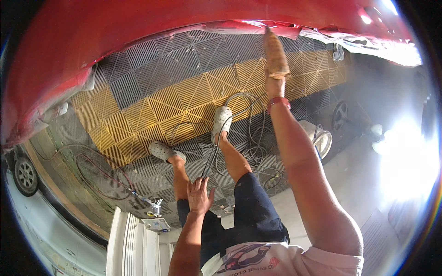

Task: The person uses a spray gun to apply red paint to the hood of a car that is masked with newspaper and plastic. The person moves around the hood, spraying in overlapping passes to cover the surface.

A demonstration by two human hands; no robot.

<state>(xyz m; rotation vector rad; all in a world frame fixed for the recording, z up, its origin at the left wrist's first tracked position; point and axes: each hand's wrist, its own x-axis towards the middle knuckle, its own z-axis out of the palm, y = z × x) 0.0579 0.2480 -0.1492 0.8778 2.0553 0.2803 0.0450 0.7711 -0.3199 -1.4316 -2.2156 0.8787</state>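
Observation:
My right arm stretches far ahead, with a red band on the wrist. A worn tan-brown covering like a work glove (277,57) hides the fingers of my right hand (275,82). Its dark, narrow tip meets the lower edge of a glossy red car body (184,16); whether the hand grips anything there does not show. In front of my thighs, my left hand (199,195) has its fingers around a thin dark cable (212,158). This cable runs up past my right leg and joins loose coils on the floor.
Grey and yellow floor tiles (152,124) lie under my clogs (223,120). Near my right forearm stands a white bucket (323,141). A reddish hose (108,177) leads to a spray gun (155,205) at lower left. Masking film (363,45) hangs along the car's edge. A bright lamp (407,156) glares at right.

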